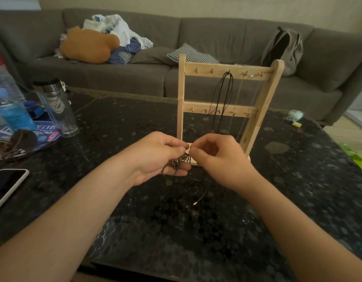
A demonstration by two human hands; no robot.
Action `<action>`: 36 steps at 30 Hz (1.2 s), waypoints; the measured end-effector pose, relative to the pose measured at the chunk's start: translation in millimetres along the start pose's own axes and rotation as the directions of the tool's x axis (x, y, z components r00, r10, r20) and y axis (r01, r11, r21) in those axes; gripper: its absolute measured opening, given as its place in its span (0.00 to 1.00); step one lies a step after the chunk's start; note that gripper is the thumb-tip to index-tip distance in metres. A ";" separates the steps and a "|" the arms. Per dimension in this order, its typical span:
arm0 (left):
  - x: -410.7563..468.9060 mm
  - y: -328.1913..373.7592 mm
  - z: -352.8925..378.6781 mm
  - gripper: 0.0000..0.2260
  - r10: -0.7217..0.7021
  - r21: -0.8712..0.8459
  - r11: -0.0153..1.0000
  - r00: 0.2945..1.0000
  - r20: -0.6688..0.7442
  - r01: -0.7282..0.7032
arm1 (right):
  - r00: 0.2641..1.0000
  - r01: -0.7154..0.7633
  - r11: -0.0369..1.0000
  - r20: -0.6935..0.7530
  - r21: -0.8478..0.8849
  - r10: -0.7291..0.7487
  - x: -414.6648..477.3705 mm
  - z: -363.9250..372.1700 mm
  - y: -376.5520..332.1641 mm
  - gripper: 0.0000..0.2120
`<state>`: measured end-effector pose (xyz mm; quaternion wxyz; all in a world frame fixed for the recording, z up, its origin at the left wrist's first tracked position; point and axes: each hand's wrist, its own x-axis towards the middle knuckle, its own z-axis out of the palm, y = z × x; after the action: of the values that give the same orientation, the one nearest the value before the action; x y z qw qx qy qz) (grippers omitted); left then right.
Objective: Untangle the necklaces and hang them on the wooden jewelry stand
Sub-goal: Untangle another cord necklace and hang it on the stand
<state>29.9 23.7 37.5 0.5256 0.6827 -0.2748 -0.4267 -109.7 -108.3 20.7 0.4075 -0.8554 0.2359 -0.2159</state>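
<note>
While my left hand (155,155) cups the tangled necklaces (179,161), fingers curled under and thumb clamped on top so the knot can't slip, my right hand (216,157) comes in tight beside it. Its thumb and forefinger pinch shut at the top of the bundle, on a strand too fine to make out. I'm holding the work low, right in front of the wooden jewelry stand (200,70), so a freed piece has a short trip to a hook. One loose tail (202,190) droops to the dark table (298,180), its gold tip (195,203) resting there, out of the knot's way. On the stand, black cord necklaces (225,92) and a thin chain (240,92) already hang from the top rail; I'd say we're partway through.
</note>
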 end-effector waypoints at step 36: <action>2.2 -0.6 -3.0 0.12 0.238 0.376 0.912 0.958 -0.160 -0.163 | 0.984 -0.176 0.974 0.056 0.140 0.170 -5.9 -10.4 -11.7 0.05</action>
<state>33.6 23.6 36.5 0.4582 0.7750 -0.3622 -0.2413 -117.5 -104.6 34.9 0.4906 -0.8044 0.2843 -0.1772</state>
